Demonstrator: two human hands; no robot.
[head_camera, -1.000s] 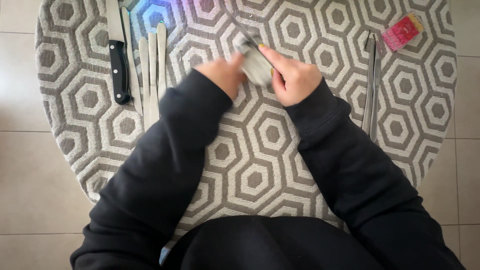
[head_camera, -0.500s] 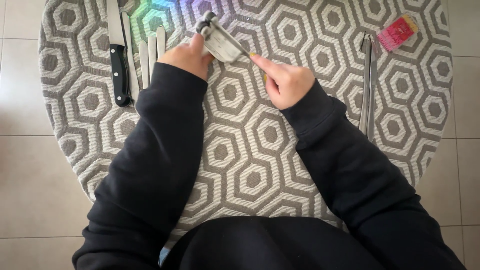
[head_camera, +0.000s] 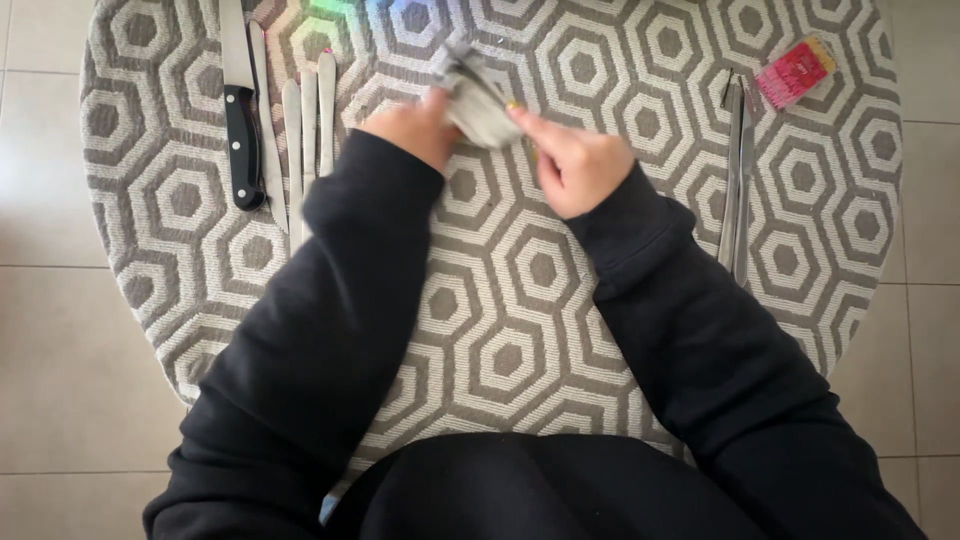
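While both my hands meet over the far middle of the patterned counter (head_camera: 520, 330), my left hand (head_camera: 412, 130) and right hand (head_camera: 575, 165) each close their grip on a blurred grey cloth (head_camera: 478, 98). Far left lie a black-handled knife (head_camera: 240, 130) and pale table knives (head_camera: 308, 120); right, metal utensils (head_camera: 738, 170) and a pink packet (head_camera: 795, 70).

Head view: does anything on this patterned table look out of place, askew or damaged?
Nothing stands out. The black-handled knife and plain knives lie in a neat parallel row at far left, more utensils lie straight at right near a small pink box. Both hands, left hand and right hand, hold a blurred grey cloth.
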